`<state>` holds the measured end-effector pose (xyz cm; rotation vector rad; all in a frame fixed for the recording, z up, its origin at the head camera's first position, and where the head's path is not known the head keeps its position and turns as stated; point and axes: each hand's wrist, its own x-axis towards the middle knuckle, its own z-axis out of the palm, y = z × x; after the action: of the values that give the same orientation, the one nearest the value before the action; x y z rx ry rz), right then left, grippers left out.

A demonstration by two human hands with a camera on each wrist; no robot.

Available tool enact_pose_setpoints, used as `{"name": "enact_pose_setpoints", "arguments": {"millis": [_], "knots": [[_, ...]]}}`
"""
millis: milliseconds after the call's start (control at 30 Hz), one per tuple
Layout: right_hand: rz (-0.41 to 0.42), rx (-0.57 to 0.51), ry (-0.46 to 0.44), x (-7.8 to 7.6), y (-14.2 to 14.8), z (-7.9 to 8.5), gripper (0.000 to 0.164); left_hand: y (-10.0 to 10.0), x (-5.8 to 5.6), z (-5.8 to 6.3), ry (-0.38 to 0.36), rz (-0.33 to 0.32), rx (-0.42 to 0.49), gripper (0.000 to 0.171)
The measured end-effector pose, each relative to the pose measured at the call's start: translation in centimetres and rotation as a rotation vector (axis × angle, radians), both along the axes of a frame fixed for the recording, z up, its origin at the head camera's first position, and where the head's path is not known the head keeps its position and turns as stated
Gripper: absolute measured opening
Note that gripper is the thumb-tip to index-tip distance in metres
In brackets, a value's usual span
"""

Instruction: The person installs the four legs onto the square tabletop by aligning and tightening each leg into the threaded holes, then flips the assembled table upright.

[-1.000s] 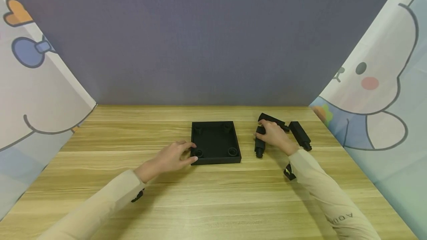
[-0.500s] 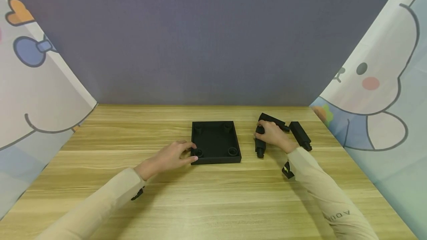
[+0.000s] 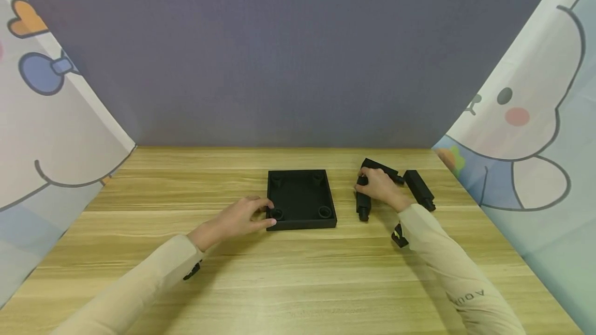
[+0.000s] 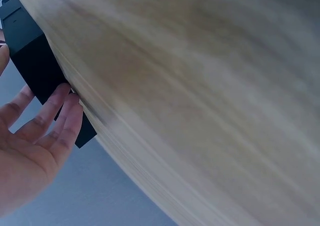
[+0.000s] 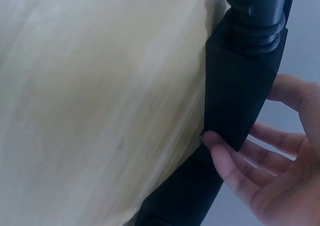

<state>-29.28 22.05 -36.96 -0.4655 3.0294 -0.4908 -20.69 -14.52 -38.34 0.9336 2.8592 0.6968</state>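
The tray (image 3: 299,195) and blocks (image 3: 419,188) are black; the desk (image 3: 298,283), yellowish wood with brown grain; the sleeves (image 3: 149,278), cream, one with dark lettering (image 3: 469,298); the backdrop (image 3: 288,56), grey-purple; the side sheets (image 3: 559,257), cartoon prints in white, blue, orange and pink.

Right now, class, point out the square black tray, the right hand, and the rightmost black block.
Square black tray (image 3: 300,196), head view, bare floor.
Right hand (image 3: 381,185), head view, back of hand.
Rightmost black block (image 3: 418,187), head view, long body.
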Motion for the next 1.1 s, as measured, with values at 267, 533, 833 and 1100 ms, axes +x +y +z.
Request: {"name": "enact_pose_setpoints", "arguments": {"millis": [267,533,833,1100], "knots": [[0.009,-0.032,0.008,0.13,-0.36,-0.08,0.042,0.02,-0.21,-0.18,-0.007,-0.001,-0.003,0.041],[0.011,-0.059,0.027,0.16,-0.02,-0.23,0.040,0.01,-0.25,-0.23,0.002,0.000,-0.008,0.040],[0.009,-0.122,0.071,0.47,0.19,-0.13,0.039,0.01,-0.18,-0.15,0.009,-0.001,-0.005,0.039],[-0.025,-0.162,0.116,0.68,0.20,0.05,0.034,-0.01,-0.20,-0.30,0.021,-0.004,-0.007,0.040]]}}
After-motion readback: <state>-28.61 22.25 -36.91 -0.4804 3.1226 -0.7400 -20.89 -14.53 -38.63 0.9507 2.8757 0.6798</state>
